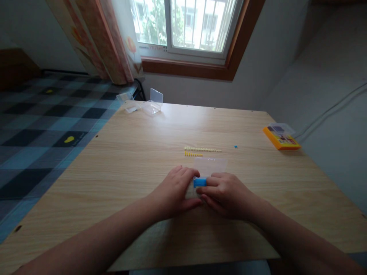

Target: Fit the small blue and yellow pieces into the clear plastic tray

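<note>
A small clear plastic box, its lid (210, 164) tipped back flat, sits on the table between my hands. Inside it lies a row of small blue pieces (200, 182), too small to make out as a kind. Around the box's left side, my left hand (176, 193) is closed, thumb near me and fingers on the far side. My right hand (226, 193) has its bent fingers pressed together on the right end of the blue pieces and hides part of them. Beyond the lid stand a row of cream pieces (203, 149) and a shorter row of yellow pieces (193, 154).
One small blue piece (236, 146) lies apart on the wooden table (137, 160). An orange-yellow box (281, 138) rests near the right edge. Clear open boxes (151, 107) stand at the far left corner. A checked bed (57, 114) adjoins the left side.
</note>
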Demonstrator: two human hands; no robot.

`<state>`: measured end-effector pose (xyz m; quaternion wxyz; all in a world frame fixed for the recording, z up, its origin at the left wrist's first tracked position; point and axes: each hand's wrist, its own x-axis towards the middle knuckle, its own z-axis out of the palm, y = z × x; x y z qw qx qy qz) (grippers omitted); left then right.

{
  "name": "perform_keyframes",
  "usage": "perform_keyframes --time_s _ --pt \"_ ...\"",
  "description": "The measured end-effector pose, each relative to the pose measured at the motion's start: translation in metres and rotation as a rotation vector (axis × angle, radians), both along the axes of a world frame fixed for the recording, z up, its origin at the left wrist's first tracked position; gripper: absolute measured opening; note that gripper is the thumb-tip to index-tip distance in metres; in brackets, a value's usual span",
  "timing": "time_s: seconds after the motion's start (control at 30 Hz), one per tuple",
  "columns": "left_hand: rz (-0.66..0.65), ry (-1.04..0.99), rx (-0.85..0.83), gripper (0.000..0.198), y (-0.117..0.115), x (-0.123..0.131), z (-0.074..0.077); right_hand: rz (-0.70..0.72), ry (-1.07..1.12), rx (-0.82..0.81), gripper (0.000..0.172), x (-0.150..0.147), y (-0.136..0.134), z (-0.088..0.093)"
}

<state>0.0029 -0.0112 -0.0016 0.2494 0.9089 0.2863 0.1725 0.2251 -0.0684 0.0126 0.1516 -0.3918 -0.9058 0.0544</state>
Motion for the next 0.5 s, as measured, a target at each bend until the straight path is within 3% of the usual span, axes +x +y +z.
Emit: perform_keyframes --time_s 0.2,0.33,0.5 --pt "-0.05 0.023 0.04 0.022 0.0 -0.001 0.008 0.009 0.006 -0.014 0.019 0.002 0.001 0.003" --pt "-0.015 0.088 0.164 0.01 -0.005 -0.005 0.015 0.003 -0.003 -0.042 0.019 0.006 0.001 0.003" --pt "-0.016 0.234 0.341 0.011 -0.016 -0.005 0.025 0.015 -0.026 -0.056 0.021 0.006 0.0 0.005"
